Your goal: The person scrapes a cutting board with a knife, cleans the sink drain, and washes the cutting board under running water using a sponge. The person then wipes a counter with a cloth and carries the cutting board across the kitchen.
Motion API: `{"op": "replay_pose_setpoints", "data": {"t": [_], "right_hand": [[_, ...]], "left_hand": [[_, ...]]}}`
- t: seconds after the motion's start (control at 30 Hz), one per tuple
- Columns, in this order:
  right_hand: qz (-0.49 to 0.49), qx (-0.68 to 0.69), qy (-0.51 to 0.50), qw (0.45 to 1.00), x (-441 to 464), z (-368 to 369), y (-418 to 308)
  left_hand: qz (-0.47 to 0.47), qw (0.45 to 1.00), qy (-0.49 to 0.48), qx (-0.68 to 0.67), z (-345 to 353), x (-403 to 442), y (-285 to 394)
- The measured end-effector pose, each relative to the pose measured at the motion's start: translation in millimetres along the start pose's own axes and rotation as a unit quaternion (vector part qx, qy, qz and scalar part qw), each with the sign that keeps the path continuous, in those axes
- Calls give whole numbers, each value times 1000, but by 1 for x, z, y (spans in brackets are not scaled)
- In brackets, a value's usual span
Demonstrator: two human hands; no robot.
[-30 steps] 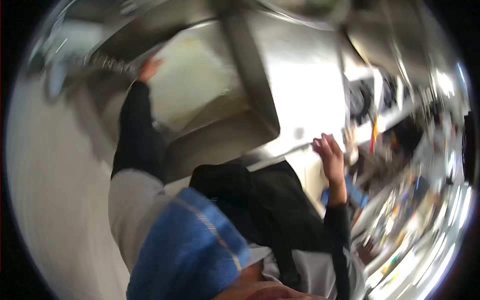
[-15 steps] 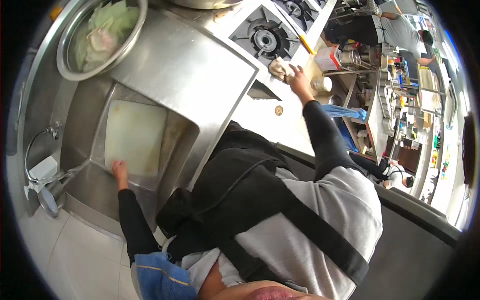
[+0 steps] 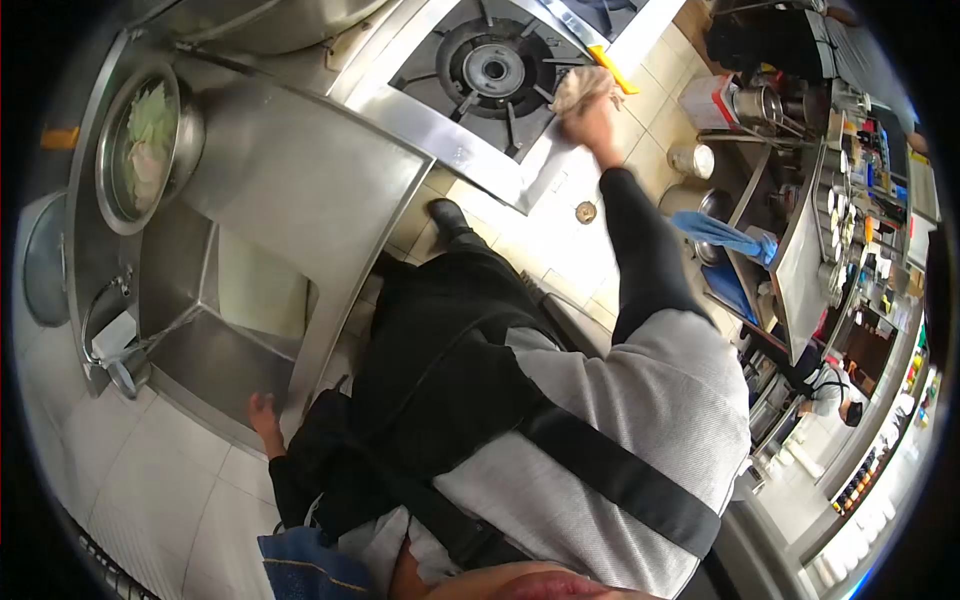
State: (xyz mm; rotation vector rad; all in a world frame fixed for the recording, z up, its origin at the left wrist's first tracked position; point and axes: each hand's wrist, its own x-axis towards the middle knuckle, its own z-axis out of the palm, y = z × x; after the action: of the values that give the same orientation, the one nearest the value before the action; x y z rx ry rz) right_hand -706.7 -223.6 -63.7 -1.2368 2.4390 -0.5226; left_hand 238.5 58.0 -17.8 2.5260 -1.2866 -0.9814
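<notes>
My right hand is closed on a crumpled beige cloth, held at the right edge of the gas stove, close to a burner. The hand is slightly blurred. A yellow-handled tool, its kind unclear, lies just beyond the cloth. Low at the left, my left hand is raised by the front rim of the steel sink, holding nothing, its fingers loosely apart. Inside the sink stands a white cutting board, partly hidden by the counter edge.
A steel bowl of pale green leaves sits by the steel counter. Water runs from the tap. On the right are a white tub, a blue cloth, shelves of pots and a co-worker. A floor drain lies below.
My left hand has come off the cutting board and drawn back toward my body. My right hand has carried the cloth forward along the stove edge. The whole view has shifted.
</notes>
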Motion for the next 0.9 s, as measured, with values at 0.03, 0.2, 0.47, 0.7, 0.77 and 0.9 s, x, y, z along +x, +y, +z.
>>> {"op": "replay_pose_setpoints", "data": {"t": [0.03, 0.2, 0.47, 0.7, 0.77, 0.9], "right_hand": [[-23, -29, 9, 999, -27, 30, 4], [-100, 80, -45, 991, -123, 26, -34], [-11, 97, 60, 993, 35, -7, 40], [-195, -83, 40, 977, 106, 33, -9], [-130, 57, 73, 987, 135, 11, -29], [-303, -198, -31, 931, 165, 27, -59]], "left_hand": [[-42, 997, 7, -64, 18, -14, 31], [-6, 996, 29, -88, 65, -17, 86], [17, 990, 78, -119, 57, -29, 126], [7, 993, 96, -62, 64, -69, 113], [26, 991, 133, -20, 65, -85, 105], [59, 962, 243, 107, 62, -109, 109]]}}
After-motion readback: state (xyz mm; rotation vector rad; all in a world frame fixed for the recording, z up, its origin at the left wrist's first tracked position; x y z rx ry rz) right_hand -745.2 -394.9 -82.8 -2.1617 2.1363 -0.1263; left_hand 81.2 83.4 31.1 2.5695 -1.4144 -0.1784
